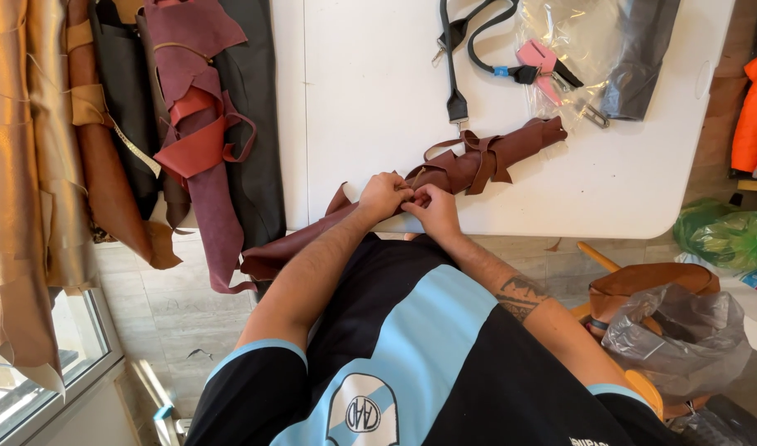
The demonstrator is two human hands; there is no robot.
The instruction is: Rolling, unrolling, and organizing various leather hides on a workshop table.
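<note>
A long rolled bundle of brown leather [494, 153], tied with a leather strip, lies slanted across the near edge of the white table [378, 91]. Its lower end hangs off the table toward the floor. My left hand [383, 196] and my right hand [432, 206] meet at the middle of the roll, fingers pinched on the leather strip at the table's edge. Both forearms reach forward over my black and light blue shirt.
Hanging leather hides [189, 124] in gold, tan, black, maroon and red fill the left side. Black straps [457, 58], a pink tool [537, 58] and a clear plastic bag [585, 41] lie at the table's far side. A grey plastic bag [684, 339] and green bag [729, 235] sit at right.
</note>
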